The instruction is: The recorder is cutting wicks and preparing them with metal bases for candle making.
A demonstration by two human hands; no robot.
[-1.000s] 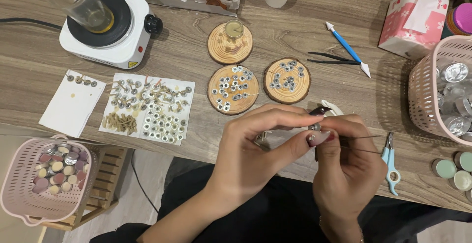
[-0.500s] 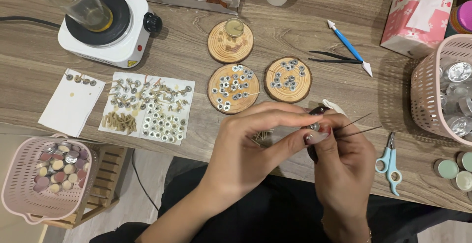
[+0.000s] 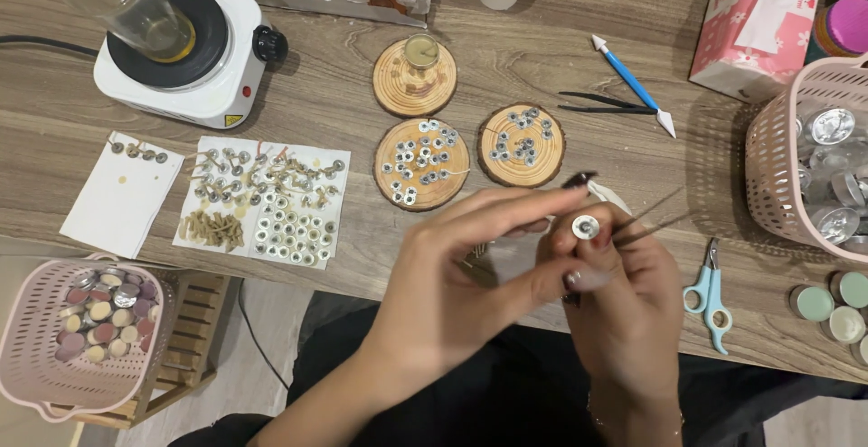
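1. A small round metal wick tab (image 3: 585, 226) is pinched at the fingertips of the right hand (image 3: 624, 293), flat face turned up toward the camera, above the near edge of the desk (image 3: 344, 112).
2. The tab lies just past the tip of the left hand (image 3: 470, 275), whose long fingers (image 3: 533, 205) reach rightward over it; whether they touch it cannot be told. The right hand is the nearer one and is closed on it.
3. Thin dark tweezers (image 3: 646, 221) are also gripped in the right hand, their long axis slanting up and to the right, away from the tab.
4. Compared with half a second earlier, the tab has been lifted slightly and tipped so that its round face now shows plainly; the left thumb has dropped below it.
5. Beyond lie two wooden discs (image 3: 422, 163) covered with tabs, and blue scissors (image 3: 710, 295) to the right.
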